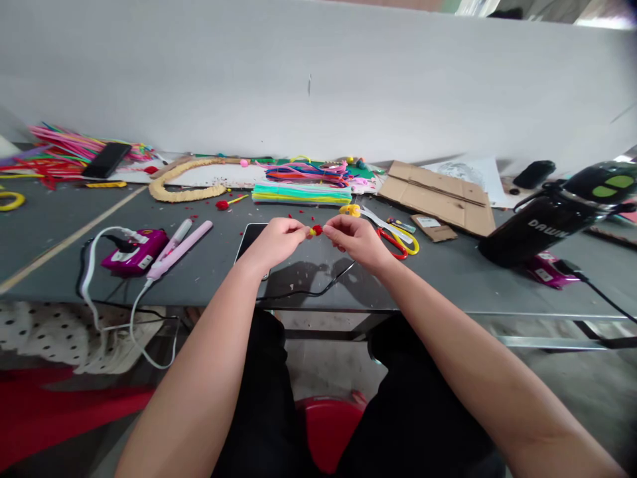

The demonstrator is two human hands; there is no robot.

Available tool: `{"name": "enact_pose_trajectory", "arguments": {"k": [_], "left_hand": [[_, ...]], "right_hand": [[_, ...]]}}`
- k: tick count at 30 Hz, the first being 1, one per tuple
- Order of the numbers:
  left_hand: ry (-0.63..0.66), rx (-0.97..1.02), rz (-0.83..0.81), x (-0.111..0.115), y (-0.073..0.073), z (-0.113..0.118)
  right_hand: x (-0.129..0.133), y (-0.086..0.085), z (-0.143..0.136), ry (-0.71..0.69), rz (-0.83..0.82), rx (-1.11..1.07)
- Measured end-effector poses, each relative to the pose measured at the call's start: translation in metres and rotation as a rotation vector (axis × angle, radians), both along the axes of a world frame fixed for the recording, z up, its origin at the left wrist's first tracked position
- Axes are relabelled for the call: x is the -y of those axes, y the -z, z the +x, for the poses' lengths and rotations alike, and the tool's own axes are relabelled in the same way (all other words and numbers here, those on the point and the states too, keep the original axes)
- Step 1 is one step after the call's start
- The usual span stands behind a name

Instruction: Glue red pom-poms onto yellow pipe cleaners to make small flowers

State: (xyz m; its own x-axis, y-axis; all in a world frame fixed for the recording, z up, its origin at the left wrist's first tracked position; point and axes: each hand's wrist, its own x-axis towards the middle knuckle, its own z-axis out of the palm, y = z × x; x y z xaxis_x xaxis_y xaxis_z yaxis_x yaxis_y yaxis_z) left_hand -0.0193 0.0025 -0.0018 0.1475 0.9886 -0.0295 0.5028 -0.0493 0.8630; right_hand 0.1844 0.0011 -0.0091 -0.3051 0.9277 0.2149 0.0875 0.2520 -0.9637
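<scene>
A small red and yellow fuzzy piece (317, 230), seemingly of pipe cleaner, is held between my two hands above the table. My left hand (279, 241) pinches its yellow end with thumb and forefinger. At its red end, the fingertips of my right hand (352, 238) are pressed together; whether they grip the piece or something thin beside it is too small to tell. Under my left hand lies a phone (251, 238), partly covered. Scissors with red and yellow handles (398, 242) rest just right of my right hand.
Bundled pipe cleaners (301, 193) lie behind my hands. A pink hair straightener (180, 251) and a purple power socket (135, 252) are at left. Folded cardboard (438, 196) and a tilted black bottle (542, 222) occupy the right. A black cable (318, 293) runs near the front edge.
</scene>
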Motion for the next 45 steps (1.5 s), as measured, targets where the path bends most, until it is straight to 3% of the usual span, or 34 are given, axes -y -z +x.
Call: {"name": "enact_pose_trajectory", "arguments": {"k": [17, 25, 36, 45], "left_hand": [[0.046, -0.062, 0.032, 0.0053, -0.0072, 0.0025], [0.042, -0.077, 0.044, 0.0059, -0.0064, 0.0019], [0.013, -0.184, 0.073, 0.0041, -0.0059, 0.0027], [0.023, -0.189, 0.081, 0.0071, -0.0075, 0.0021]], "right_hand": [[-0.0034, 0.0012, -0.0039, 0.052, -0.136, 0.122], [-0.0041, 0.0017, -0.0046, 0.083, -0.095, 0.172], [-0.0032, 0.0011, -0.0023, 0.005, -0.100, 0.071], [-0.0039, 0.0013, -0.0064, 0.072, -0.069, 0.172]]}}
